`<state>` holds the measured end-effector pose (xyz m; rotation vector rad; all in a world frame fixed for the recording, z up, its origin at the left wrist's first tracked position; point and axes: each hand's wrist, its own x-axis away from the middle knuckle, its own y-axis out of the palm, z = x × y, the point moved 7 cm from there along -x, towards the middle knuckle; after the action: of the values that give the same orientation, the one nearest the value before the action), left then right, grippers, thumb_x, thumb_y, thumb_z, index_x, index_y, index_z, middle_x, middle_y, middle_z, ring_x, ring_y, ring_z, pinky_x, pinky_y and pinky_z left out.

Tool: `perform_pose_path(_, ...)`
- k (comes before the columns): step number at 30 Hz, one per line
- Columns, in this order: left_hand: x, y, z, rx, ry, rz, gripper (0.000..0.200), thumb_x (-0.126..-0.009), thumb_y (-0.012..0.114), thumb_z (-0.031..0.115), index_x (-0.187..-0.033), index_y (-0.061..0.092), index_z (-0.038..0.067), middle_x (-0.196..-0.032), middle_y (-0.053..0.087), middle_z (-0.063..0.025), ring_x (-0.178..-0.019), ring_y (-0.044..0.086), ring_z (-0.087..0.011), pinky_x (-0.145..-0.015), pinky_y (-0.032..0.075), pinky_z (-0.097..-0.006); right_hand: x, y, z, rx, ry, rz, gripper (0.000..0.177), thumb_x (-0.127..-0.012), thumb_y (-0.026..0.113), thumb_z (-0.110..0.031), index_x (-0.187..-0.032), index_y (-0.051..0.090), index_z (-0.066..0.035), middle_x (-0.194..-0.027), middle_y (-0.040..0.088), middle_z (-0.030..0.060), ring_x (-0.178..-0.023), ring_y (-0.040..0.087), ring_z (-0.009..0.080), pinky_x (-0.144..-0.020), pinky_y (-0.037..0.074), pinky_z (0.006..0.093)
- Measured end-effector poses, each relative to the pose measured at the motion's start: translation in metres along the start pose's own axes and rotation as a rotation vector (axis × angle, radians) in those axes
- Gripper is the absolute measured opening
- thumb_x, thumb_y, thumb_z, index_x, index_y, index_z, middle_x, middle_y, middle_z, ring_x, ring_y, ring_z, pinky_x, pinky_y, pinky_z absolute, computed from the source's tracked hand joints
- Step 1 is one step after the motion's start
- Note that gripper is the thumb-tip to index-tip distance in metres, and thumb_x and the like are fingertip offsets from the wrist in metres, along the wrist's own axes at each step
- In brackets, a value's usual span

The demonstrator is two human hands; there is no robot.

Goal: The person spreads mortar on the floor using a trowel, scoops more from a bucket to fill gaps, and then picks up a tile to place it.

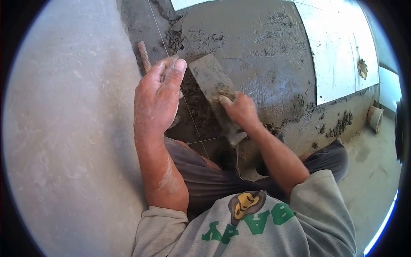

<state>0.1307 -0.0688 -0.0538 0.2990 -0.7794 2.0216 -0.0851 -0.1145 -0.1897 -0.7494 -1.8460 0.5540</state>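
My right hand [242,112] grips a flat rectangular trowel [209,75] with a mortar-smeared metal blade. Its handle is hidden under my fingers. The blade lies at a slant over the wet grey mortar [252,47]. My left hand [156,99] is raised beside the wall, thumb on top and fingers bent and pressed together. Whatever those fingers hold, if anything, is hidden. Close behind them runs a taut string [159,29]. A pinkish textured rod [144,55] stands just beyond the left hand.
A smooth grey wall [64,111] rises along the left. Large white tiles [336,47] lie at the right, with a dry leaf [362,68] on one. A round pipe end [375,118] sits at far right. My bent legs [205,171] are close below the trowel.
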Motion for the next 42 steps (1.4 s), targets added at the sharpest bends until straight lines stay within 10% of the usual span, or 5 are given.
perform_pose_path(8,-0.002,-0.006,0.000,0.103,0.000,0.042,0.052,-0.091,0.059,0.043,-0.114,0.060,-0.004,-0.074,0.059,-0.0043,-0.063,0.051,-0.0102,-0.062,0.046,-0.0277,0.014,0.022,0.026,0.468,-0.549,-0.148,0.038,-0.085,0.061,-0.041,-0.091,0.053,-0.003,-0.073,0.066,0.0180,-0.070,0.066,0.0348,-0.063,0.052,0.0440)
perform_pose_path(14,-0.006,-0.003,-0.004,0.055,0.013,0.007,0.046,-0.094,0.057,0.040,-0.113,0.061,-0.001,-0.095,0.064,-0.0060,-0.064,0.048,-0.0081,-0.064,0.045,-0.0256,-0.046,0.007,-0.043,0.550,-0.715,0.030,0.033,-0.084,0.062,-0.038,-0.088,0.053,-0.007,-0.069,0.066,0.0115,-0.061,0.067,0.0281,-0.054,0.052,0.0387)
perform_pose_path(24,-0.011,-0.001,-0.007,0.066,-0.019,-0.024,0.047,-0.093,0.058,0.039,-0.117,0.060,-0.003,-0.097,0.065,-0.0092,-0.068,0.051,-0.0091,-0.065,0.046,-0.0261,-0.127,-0.060,-0.078,0.518,-0.362,-0.014,0.039,-0.089,0.054,-0.040,-0.107,0.060,-0.006,-0.090,0.069,0.0160,-0.089,0.067,0.0297,-0.076,0.054,0.0425)
perform_pose_path(34,-0.011,0.001,-0.004,0.001,0.012,0.005,0.054,-0.091,0.058,0.044,-0.115,0.059,-0.004,-0.085,0.065,-0.0119,-0.077,0.060,-0.0183,-0.076,0.048,-0.0317,0.010,-0.019,0.032,0.577,-0.345,-0.439,0.046,-0.085,0.058,-0.045,-0.102,0.061,-0.002,-0.087,0.067,0.0222,-0.086,0.065,0.0377,-0.078,0.051,0.0464)
perform_pose_path(42,-0.012,0.005,-0.003,0.036,0.041,-0.011,0.052,-0.093,0.056,0.043,-0.115,0.059,-0.004,-0.075,0.059,-0.0059,-0.062,0.052,-0.0122,-0.065,0.046,-0.0295,-0.120,-0.119,-0.004,0.195,-0.088,0.155,0.050,-0.084,0.058,-0.045,-0.105,0.064,-0.001,-0.095,0.067,0.0236,-0.093,0.064,0.0359,-0.083,0.051,0.0440)
